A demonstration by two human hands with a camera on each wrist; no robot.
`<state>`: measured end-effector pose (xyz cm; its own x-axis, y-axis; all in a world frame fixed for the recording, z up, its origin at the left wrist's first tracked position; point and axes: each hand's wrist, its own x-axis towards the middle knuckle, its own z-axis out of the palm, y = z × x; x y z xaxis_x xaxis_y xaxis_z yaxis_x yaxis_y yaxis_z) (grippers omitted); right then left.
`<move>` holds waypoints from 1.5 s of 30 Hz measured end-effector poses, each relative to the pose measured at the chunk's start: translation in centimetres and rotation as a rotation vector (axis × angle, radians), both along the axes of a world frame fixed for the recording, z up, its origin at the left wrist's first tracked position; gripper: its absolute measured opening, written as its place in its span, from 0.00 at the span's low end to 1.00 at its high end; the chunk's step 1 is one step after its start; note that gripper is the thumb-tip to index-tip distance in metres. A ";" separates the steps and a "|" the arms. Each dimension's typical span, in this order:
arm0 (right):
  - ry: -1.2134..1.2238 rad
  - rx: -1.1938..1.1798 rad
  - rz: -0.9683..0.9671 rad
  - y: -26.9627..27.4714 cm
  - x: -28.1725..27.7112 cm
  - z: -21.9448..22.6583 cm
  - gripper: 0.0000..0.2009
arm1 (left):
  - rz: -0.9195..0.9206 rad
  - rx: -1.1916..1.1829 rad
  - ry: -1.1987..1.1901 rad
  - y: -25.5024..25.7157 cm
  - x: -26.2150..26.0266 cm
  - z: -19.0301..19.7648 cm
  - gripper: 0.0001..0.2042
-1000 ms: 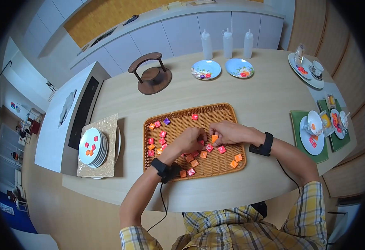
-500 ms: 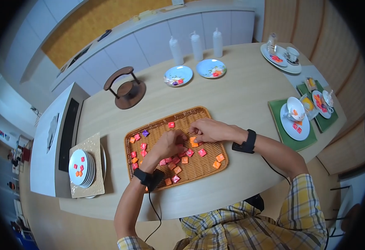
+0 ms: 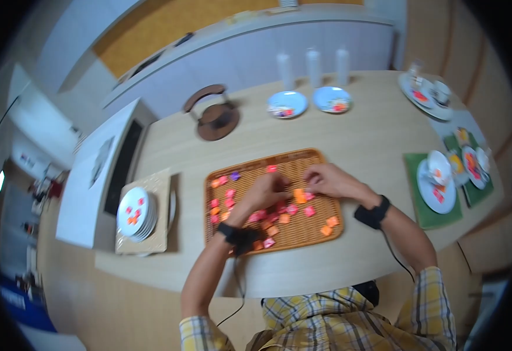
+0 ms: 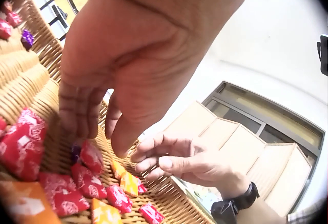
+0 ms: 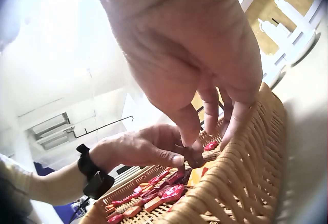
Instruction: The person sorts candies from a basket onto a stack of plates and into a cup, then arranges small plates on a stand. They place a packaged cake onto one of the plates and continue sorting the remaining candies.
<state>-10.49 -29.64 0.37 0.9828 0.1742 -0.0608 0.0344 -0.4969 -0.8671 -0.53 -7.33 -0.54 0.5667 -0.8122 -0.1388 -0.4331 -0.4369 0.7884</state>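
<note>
The left hand hovers over the middle of a wicker basket. In the left wrist view its fingers point down with the thumb apart, above a red packet and beside a purple one. The right hand hangs over the basket's right part, its thumb and fingers parted and nothing seen between them. An orange packet lies between the hands, with a pink one nearby. Red, pink and orange packets lie below the left hand; a purple packet is at the upper left.
Stacked white plates stand left on a gold board. Behind the basket are a brown wooden stand, two blue plates and several white bottles. Green mats with dishes lie right.
The head view has shifted and blurred. The right hand has drawn slightly away to the right from the orange packet. The left hand's fingers have spread a little over the packets.
</note>
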 end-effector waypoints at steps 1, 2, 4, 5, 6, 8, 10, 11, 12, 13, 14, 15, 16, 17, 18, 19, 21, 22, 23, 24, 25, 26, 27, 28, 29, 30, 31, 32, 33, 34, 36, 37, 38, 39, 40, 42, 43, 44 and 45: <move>0.011 0.034 -0.016 0.1 0.1 -0.2 0.14 | -0.007 0.006 -0.006 0.1 -0.1 0.1 0.17; 0.017 -0.010 -0.006 0.1 0.1 -0.2 0.15 | -0.030 0.007 -0.096 0.2 0.1 -0.2 0.17; 0.020 -0.054 0.024 0.8 0.0 0.9 0.15 | -0.032 -0.002 -0.182 0.3 -0.1 0.0 0.19; 0.019 -0.123 0.049 1.1 -0.2 1.6 0.16 | -0.023 0.004 -0.173 0.3 -0.2 0.2 0.19; 0.020 -0.194 0.065 1.2 -0.4 2.2 0.16 | -0.022 0.007 -0.162 0.4 -0.4 0.4 0.19; -0.008 -0.240 0.126 1.6 -0.4 2.5 0.17 | -0.024 0.005 -0.177 0.6 -0.6 0.4 0.18; -0.119 -0.404 0.175 1.9 -0.2 1.8 0.16 | -0.034 0.004 -0.190 0.7 -1.0 0.3 0.18; -0.120 -0.404 0.178 2.1 0.0 1.5 0.16 | -0.028 0.046 -0.194 0.8 -1.2 0.4 0.17; -0.078 -0.407 0.169 2.3 0.1 1.4 0.16 | -0.021 0.087 -0.198 0.8 -1.3 0.4 0.16; -0.036 -0.409 0.161 2.5 0.3 1.3 0.16 | -0.018 0.086 -0.198 0.8 -1.4 0.5 0.16; -0.037 -0.411 0.165 2.7 0.3 1.5 0.16 | -0.006 0.099 -0.213 0.7 -1.6 0.6 0.14; -0.017 -0.428 0.160 2.9 0.3 1.7 0.16 | 0.005 0.112 -0.227 0.8 -1.6 0.7 0.13; 0.003 -0.446 0.153 3.1 0.3 1.9 0.15 | 0.007 0.110 -0.225 1.0 -1.5 0.5 0.13; 0.006 -0.449 0.151 3.1 0.5 1.6 0.15 | -0.014 0.096 -0.227 1.1 -1.4 0.3 0.13; -0.057 -0.458 0.186 3.0 0.7 0.9 0.17 | -0.041 0.080 -0.228 1.1 -1.3 0.1 0.13; -0.116 -0.471 0.213 2.6 0.7 0.4 0.18 | -0.057 0.070 -0.225 1.1 -1.2 -0.2 0.13; -0.063 -0.467 0.217 2.7 0.8 0.9 0.19 | -0.053 0.066 -0.287 1.1 -1.0 -0.6 0.12; -0.024 -0.453 0.241 3.0 0.8 1.2 0.20 | -0.077 0.050 -0.282 1.0 -1.0 -0.6 0.12; -0.011 -0.463 0.221 3.1 0.7 1.2 0.20 | -0.081 0.071 -0.297 1.2 -1.1 -0.5 0.12; -0.046 -0.476 0.255 3.3 0.6 1.2 0.21 | -0.082 0.093 -0.312 1.3 -1.2 -0.5 0.11; -0.082 -0.486 0.291 3.5 0.5 1.3 0.23 | -0.100 0.084 -0.309 1.3 -1.2 -0.5 0.11; -0.073 -0.490 0.276 3.9 0.5 1.4 0.23 | -0.082 0.096 -0.279 1.3 -1.2 -0.5 0.11; -0.057 -0.520 0.256 4.3 0.5 1.5 0.24 | -0.060 0.110 -0.249 1.2 -1.2 -0.5 0.10; -0.042 -0.550 0.239 4.5 0.5 1.5 0.26 | -0.069 0.106 -0.247 1.2 -1.3 -0.5 0.10; -0.092 -0.530 0.251 4.6 0.6 1.2 0.26 | -0.069 0.094 -0.240 1.3 -1.3 -0.5 0.10; -0.089 -0.532 0.249 4.6 0.6 1.2 0.26 | -0.065 0.083 -0.234 1.4 -1.3 -0.5 0.10; -0.066 -0.524 0.257 4.6 0.9 1.3 0.25 | -0.063 0.080 -0.233 1.4 -1.4 -0.3 0.10; -0.044 -0.516 0.268 4.7 1.1 1.3 0.24 | -0.059 0.066 -0.234 1.4 -1.4 -0.2 0.10; -0.045 -0.516 0.275 4.8 1.3 1.3 0.24 | -0.053 0.054 -0.234 1.6 -1.5 0.0 0.10; 0.035 -0.513 0.265 4.8 1.4 1.3 0.23 | -0.045 0.055 -0.233 1.7 -1.6 -0.1 0.10; 0.109 -0.514 0.270 4.8 1.6 1.2 0.22 | -0.025 0.038 -0.230 1.7 -1.7 -0.2 0.11; 0.079 -0.503 0.274 4.8 1.4 1.1 0.22 | -0.016 0.023 -0.240 1.7 -1.7 -0.6 0.11; 0.047 -0.492 0.283 4.8 1.3 1.0 0.21 | 0.006 0.026 -0.241 1.6 -1.7 -0.9 0.11; 0.061 -0.483 0.267 4.9 1.3 1.0 0.20 | -0.011 -0.002 -0.249 1.7 -1.7 -1.2 0.12; 0.049 -0.481 0.295 4.9 1.2 0.9 0.20 | -0.025 -0.028 -0.260 1.8 -1.5 -1.4 0.12; -0.056 -0.467 0.274 4.9 1.2 0.9 0.17 | -0.007 -0.070 -0.221 2.2 -1.7 -0.7 0.13; -0.066 -0.465 0.301 5.0 1.2 1.2 0.17 | -0.018 -0.093 -0.170 2.5 -1.6 -0.5 0.14; -0.016 -0.463 0.279 5.1 1.3 1.7 0.16 | 0.007 -0.090 -0.174 3.2 -1.5 0.5 0.14; 0.036 -0.461 0.252 5.3 1.5 2.1 0.15 | 0.013 -0.104 -0.179 3.8 -1.6 1.4 0.13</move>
<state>-9.03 -24.38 2.51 0.9097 0.3523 -0.2199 0.1765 -0.8074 -0.5630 -2.09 -3.54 0.83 0.5850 -0.8095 0.0491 -0.5650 -0.3634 0.7407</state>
